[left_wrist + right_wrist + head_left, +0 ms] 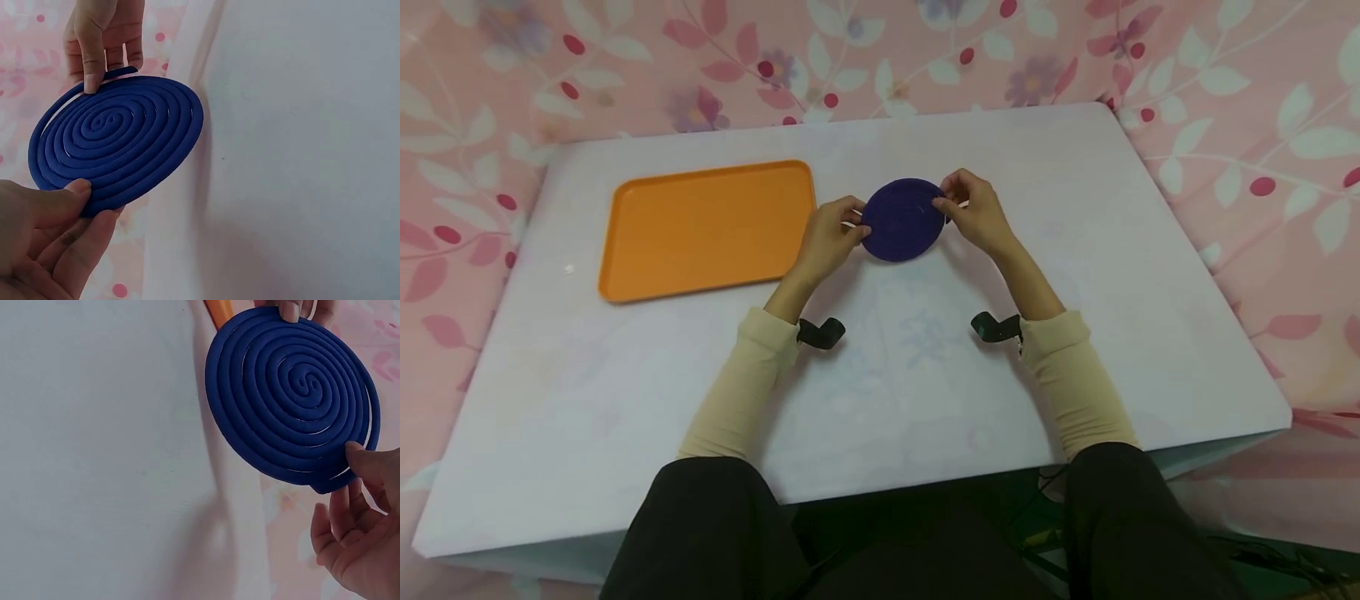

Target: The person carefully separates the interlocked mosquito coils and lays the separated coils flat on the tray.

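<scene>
Head view: both hands hold a dark blue spiral coil (902, 220) up over the white table (1075, 350), well apart from nothing much except the orange tray (703, 229) just to its left. Left hand (829, 239) pinches the coil's left edge, right hand (973, 208) pinches the right edge near the top; the disc is tilted toward the camera. Left wrist view: thumb and forefinger of the left hand (44, 237) clamp the outer ring of the coil (115, 140); the right hand's fingertips (94, 81) grip the far rim, where a loose tail end sticks out. Right wrist view: the right hand (359, 531) has thumb on the face of the coil (290, 394), fingers curled behind, gripping at a small tab on the outer turn; a left fingertip (289, 310) shows at the opposite rim, tray edge (219, 311) behind. Judgement: looks light, thin, probably brittle, with narrow slots between turns, so likely to snap if flexed. Best held at the outer ring on opposite sides, light pinch, no twisting; avoid the centre.
</scene>
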A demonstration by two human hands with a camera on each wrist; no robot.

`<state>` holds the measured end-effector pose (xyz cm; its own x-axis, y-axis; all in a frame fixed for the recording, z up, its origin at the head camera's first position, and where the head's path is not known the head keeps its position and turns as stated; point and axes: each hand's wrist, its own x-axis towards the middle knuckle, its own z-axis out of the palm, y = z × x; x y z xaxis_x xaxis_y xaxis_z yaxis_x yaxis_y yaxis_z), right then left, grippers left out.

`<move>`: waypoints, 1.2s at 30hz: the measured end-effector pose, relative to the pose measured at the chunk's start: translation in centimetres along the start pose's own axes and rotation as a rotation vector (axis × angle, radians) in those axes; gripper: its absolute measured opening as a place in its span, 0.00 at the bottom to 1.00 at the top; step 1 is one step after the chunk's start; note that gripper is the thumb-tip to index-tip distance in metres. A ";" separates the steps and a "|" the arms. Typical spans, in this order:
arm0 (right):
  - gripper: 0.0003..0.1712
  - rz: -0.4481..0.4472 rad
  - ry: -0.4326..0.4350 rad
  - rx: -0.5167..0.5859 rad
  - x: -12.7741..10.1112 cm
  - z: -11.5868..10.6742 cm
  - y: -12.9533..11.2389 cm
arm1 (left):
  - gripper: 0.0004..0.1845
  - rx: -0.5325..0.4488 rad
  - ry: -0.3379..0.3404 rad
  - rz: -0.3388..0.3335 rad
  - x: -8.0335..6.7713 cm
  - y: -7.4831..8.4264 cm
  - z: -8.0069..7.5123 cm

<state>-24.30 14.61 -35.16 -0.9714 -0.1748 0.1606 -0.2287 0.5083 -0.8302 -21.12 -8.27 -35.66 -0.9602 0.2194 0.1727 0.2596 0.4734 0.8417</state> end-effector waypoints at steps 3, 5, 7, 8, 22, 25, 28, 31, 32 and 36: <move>0.10 -0.013 -0.010 -0.024 -0.3 0.3 0.2 | 0.10 0.039 0.004 0.005 -0.4 -0.1 0.1; 0.12 -0.018 -0.011 -0.030 -0.4 0.5 0.2 | 0.10 0.044 0.006 0.008 -0.5 -0.2 0.1; 0.13 -0.020 -0.011 -0.036 -0.5 0.7 0.2 | 0.10 0.034 0.006 0.003 -0.6 -0.2 0.1; 0.13 -0.026 -0.010 -0.041 -0.5 0.7 0.3 | 0.10 0.028 0.004 0.004 -0.6 -0.2 0.1; 0.11 -0.148 -0.098 -0.103 -1.1 0.0 0.0 | 0.17 0.120 -0.081 0.125 -1.0 0.4 -0.5; 0.11 -0.177 -0.131 -0.121 -1.0 -0.1 -0.1 | 0.25 0.165 -0.150 0.192 -1.1 0.5 -1.0; 0.11 -0.200 -0.157 -0.130 -0.9 -0.3 -0.3 | 0.31 0.195 -0.261 0.228 -1.0 0.9 -1.6; 0.10 -0.219 -0.176 -0.122 -0.8 -0.4 -0.5 | 0.28 0.253 -0.314 0.242 -0.5 1.5 -2.1; 0.09 -0.224 -0.184 -0.119 -0.8 -0.4 -0.5 | 0.27 0.284 -0.308 0.249 -0.2 1.8 -2.3; 0.09 -0.233 -0.209 -0.101 -0.8 -0.3 -0.6 | 0.30 0.429 -0.267 0.312 1.2 2.8 -2.5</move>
<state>-23.44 14.72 -34.58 -0.8604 -0.4606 0.2182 -0.4588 0.5136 -0.7250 -21.82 -8.83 -31.77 -0.7872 0.5845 0.1966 0.5970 0.6427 0.4801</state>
